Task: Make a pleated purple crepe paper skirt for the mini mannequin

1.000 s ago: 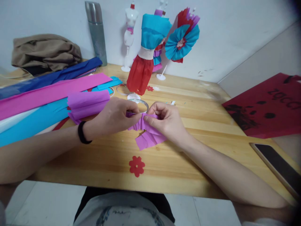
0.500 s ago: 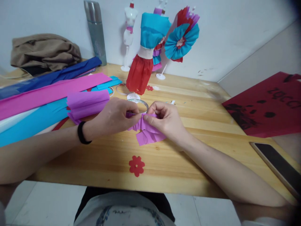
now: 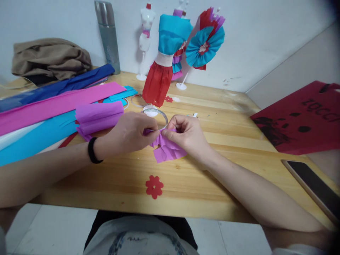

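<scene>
My left hand (image 3: 130, 131), with a black band at its wrist, pinches the gathered edge of a purple crepe paper strip (image 3: 168, 152). Close beside it, my right hand (image 3: 188, 136) pinches the same strip between thumb and bent forefinger. A thin pale ring of tape (image 3: 163, 115) loops up behind the fingertips and meets the paper's upper edge. Pleats show between the hands, and the strip's loose end hangs below my right hand. A red paper flower (image 3: 154, 187) lies flat nearer the table's front edge.
Behind the hands stand a mannequin in a blue and red paper dress (image 3: 159, 83), a bare mannequin (image 3: 145, 42) and a blue paper rosette (image 3: 205, 46). Paper rolls (image 3: 61, 102), a cloth (image 3: 50, 58) and a bottle (image 3: 108, 39) are left; a red bag (image 3: 300, 120) and phone (image 3: 313, 187) right.
My left hand has shifted and turned slightly at the paper's edge, and the ring of tape has moved a little. My right hand keeps its pinch almost unmoved.
</scene>
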Available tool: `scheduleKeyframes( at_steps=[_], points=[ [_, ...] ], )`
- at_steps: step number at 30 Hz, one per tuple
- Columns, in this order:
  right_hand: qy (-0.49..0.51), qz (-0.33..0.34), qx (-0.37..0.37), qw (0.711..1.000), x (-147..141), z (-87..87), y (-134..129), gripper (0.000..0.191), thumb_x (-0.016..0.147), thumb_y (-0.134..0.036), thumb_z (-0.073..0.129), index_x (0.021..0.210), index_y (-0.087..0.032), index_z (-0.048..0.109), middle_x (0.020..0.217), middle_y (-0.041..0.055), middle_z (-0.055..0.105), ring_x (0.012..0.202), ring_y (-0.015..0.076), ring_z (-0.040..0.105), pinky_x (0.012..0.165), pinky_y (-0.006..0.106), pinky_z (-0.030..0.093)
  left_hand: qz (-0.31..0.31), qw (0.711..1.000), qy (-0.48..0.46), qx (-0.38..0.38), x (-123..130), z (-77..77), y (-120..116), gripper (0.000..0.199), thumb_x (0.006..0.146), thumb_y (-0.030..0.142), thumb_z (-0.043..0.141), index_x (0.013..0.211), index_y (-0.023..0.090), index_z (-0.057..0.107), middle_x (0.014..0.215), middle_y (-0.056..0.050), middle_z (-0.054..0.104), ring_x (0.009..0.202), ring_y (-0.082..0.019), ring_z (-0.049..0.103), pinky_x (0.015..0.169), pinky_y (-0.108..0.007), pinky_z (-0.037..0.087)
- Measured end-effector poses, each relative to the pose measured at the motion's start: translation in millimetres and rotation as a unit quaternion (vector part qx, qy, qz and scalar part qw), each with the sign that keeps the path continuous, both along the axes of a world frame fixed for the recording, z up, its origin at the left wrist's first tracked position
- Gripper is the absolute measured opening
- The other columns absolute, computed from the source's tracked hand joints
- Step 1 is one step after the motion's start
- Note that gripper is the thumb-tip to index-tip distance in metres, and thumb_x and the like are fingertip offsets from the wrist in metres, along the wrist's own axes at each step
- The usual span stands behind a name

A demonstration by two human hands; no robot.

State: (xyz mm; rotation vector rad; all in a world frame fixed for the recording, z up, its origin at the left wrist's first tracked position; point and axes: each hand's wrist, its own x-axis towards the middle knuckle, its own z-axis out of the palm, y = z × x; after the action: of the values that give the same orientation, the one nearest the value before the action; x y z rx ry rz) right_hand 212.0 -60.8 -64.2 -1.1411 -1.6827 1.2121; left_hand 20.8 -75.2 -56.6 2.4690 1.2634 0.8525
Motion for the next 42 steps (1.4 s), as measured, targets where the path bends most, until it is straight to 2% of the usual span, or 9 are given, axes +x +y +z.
scheduleKeyframes(
  at_steps=[5,12,21,24,28,33,35,38,42],
  points=[
    [-0.007,0.004,-0.002,1.0,1.8,-2.4,1.0,0.026,0.064,-0.031,0.076,0.057,-0.02,0.054,0.053,-0.003,0.054,0.049,0.0091,0.044,0.046,0.023,0.033,-0.024,0.998,0.019,0.052,-0.2,-1.3,-1.0,0.028,0.08,0.016,0.054,0.055,0.018,0.041,0.053,0.003,0.042,0.055,-0.01,0.035,0.055,-0.029,0.025],
    [-0.007,0.011,0.017,1.0,0.7,-2.7,1.2,0.036,0.064,-0.041,0.083,0.059,-0.021,0.054,0.055,-0.0029,0.053,0.05,0.0097,0.043,0.048,0.025,0.033,-0.01,0.995,-0.097,-0.002,1.6,-6.6,-1.3,0.029,0.083,0.026,0.062,0.058,0.018,0.051,0.05,0.004,0.047,0.05,-0.008,0.037,0.049,-0.025,0.026],
    [-0.03,0.014,0.042,0.999,2.6,-4.3,2.9,0.027,0.071,-0.037,0.074,0.061,-0.021,0.055,0.056,-0.0011,0.056,0.052,0.0112,0.044,0.051,0.027,0.035,0.008,0.994,-0.098,0.047,1.0,-12.2,3.9,0.03,0.083,0.02,0.06,0.055,0.019,0.049,0.048,0.004,0.045,0.049,-0.009,0.037,0.05,-0.029,0.025],
    [-0.022,0.012,0.058,0.998,2.6,-4.3,2.0,0.021,0.073,-0.036,0.07,0.069,-0.021,0.056,0.058,-0.0022,0.057,0.051,0.0106,0.045,0.05,0.026,0.034,0.011,0.994,-0.086,0.059,0.6,-13.5,4.1,0.029,0.084,0.021,0.061,0.055,0.018,0.053,0.05,0.003,0.048,0.051,-0.009,0.038,0.05,-0.029,0.025],
    [-0.011,0.041,0.07,0.997,3.1,-4.7,0.4,0.03,0.073,-0.03,0.068,0.1,-0.02,0.059,0.058,-0.0082,0.051,0.05,0.0103,0.044,0.05,0.025,0.033,0.008,0.993,-0.114,-0.002,0.4,-9.7,3.0,0.027,0.085,0.024,0.064,0.059,0.016,0.062,0.053,0.003,0.054,0.052,-0.009,0.039,0.05,-0.027,0.026],
    [-0.002,0.086,0.025,0.996,5.0,-4.9,4.5,0.016,0.07,-0.029,0.064,0.081,-0.02,0.056,0.058,-0.007,0.047,0.05,0.0093,0.038,0.05,0.025,0.03,-0.043,0.98,-0.162,-0.109,-5.5,5.9,3.5,0.03,0.09,0.036,0.063,0.068,0.016,0.068,0.058,0.002,0.06,0.056,-0.009,0.048,0.052,-0.023,0.034],
    [0.009,0.082,0.018,0.996,6.8,-4.2,7.8,0.016,0.069,-0.029,0.065,0.078,-0.021,0.055,0.059,-0.0062,0.048,0.052,0.0099,0.039,0.051,0.025,0.03,-0.018,0.98,-0.18,-0.081,-8.9,12.5,4.9,0.03,0.092,0.039,0.06,0.076,0.016,0.072,0.07,0.0,0.069,0.065,-0.012,0.057,0.058,-0.024,0.041],
    [0.016,0.083,0.02,0.996,10.0,-2.3,12.3,0.014,0.067,-0.028,0.063,0.076,-0.021,0.055,0.06,-0.0053,0.049,0.053,0.0105,0.04,0.051,0.025,0.031,0.072,0.966,-0.245,-0.032,-12.8,20.0,8.4,0.031,0.094,0.038,0.054,0.083,0.017,0.073,0.085,-0.005,0.076,0.08,-0.016,0.066,0.07,-0.027,0.047],
    [0.005,0.071,0.058,0.996,13.0,-0.6,16.0,0.01,0.064,-0.026,0.057,0.072,-0.021,0.054,0.06,-0.0046,0.047,0.055,0.0115,0.041,0.052,0.026,0.031,0.138,0.932,-0.324,-0.088,-15.5,23.7,16.0,0.031,0.09,0.04,0.053,0.085,0.016,0.073,0.093,-0.009,0.077,0.083,-0.019,0.067,0.068,-0.028,0.049]
  ],
)
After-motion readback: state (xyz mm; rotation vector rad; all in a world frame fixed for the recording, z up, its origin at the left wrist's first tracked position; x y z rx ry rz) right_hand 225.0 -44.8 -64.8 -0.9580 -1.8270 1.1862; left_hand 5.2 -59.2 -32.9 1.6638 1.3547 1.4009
